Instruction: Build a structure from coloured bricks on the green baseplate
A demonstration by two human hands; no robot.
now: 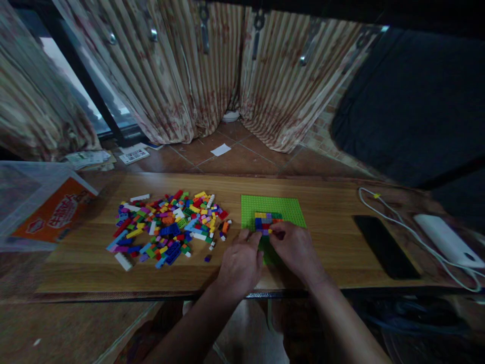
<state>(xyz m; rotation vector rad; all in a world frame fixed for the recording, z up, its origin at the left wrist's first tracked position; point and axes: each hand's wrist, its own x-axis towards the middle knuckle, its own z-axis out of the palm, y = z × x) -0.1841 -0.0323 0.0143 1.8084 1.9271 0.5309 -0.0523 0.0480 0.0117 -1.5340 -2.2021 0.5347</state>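
- Table [333,202]: wood-grain top, supporting all items listed below.
- Loose bricks [171,229]: spread over the left part of the table, in mixed colours and lengths. A large stock is unused.
- Green baseplate [248,205]: flat on the table, right of the loose bricks. Bare studs show along its far and left sides; the near part is partly covered by the hands.
- Right hand [293,247]: at the near right of the assembly. Thumb and index finger are brought close together at its near edge; a firm pinch cannot be confirmed.
- Left hand [238,265]: at the near left of the assembly. Index finger extends to its near edge, other fingers bent; whether they press or hold cannot be told.
- Brick assembly [266,221]: seated on the middle of the baseplate. It is a compact, roughly rectangular patch showing yellow, purple, green, blue, grey, red and orange. Status, by judgement: a closely packed block is formed; its near edge appears to be the area being worked.
- Small yellow piece [270,231]: at the right fingertips; whether already attached cannot be told.
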